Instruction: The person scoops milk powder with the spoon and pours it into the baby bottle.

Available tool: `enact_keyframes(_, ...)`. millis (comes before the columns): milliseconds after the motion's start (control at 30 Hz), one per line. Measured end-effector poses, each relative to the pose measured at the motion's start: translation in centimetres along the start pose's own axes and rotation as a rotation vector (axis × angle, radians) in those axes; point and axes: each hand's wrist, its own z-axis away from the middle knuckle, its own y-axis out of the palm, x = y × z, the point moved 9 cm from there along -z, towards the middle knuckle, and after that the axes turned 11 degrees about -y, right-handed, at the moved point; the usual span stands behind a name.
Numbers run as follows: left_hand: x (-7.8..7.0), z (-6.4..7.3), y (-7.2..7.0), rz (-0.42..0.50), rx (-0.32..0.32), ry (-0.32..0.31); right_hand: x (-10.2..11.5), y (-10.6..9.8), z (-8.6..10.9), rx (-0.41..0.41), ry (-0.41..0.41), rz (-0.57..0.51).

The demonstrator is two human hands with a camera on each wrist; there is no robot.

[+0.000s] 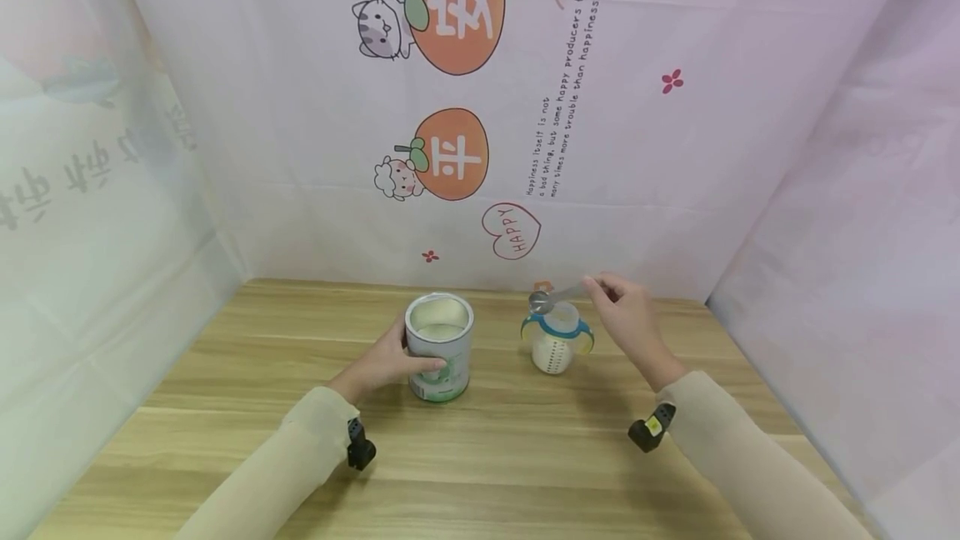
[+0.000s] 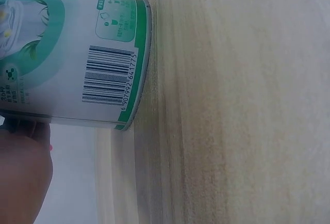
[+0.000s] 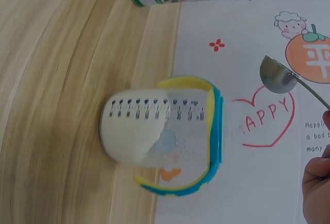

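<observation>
My left hand (image 1: pixel 392 361) grips the side of an open milk powder can (image 1: pixel 439 377), its thumb across the front. Pale powder (image 1: pixel 440 332) shows inside the can, which stands upright on the table. To its right stands a clear baby bottle (image 1: pixel 552 354) with no lid, blue and yellow handles and pale contents. My right hand (image 1: pixel 626 315) pinches the handle of a metal measuring scoop (image 3: pixel 278 75). In the head view the scoop's bowl lies over the bottle's rim area; in the right wrist view it is apart from the bottle, beyond its mouth.
The wooden table (image 1: pixel 495 465) runs back to a printed white cloth (image 1: pixel 322 215) hanging behind. More pale cloth stands at the left and right sides. A small dark camera sits on each wrist.
</observation>
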Motion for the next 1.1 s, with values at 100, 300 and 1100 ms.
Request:
enact_keyframes(100, 0.0, 0.0, 0.0, -0.004, -0.023, -0.011, 0.5, 0.9, -0.2, 0.011, 0.013, -0.033)
enact_keyframes(300, 0.4, -0.2, -0.2, -0.011, -0.084, -0.050, 1.6, 2.6, -0.5, 0.045, 0.051, -0.103)
enact_keyframes(1100, 0.5, -0.4, 0.1, 0.019, -0.047, -0.023, 6.2, 8.4, -2.7, 0.091, -0.011, -0.343)
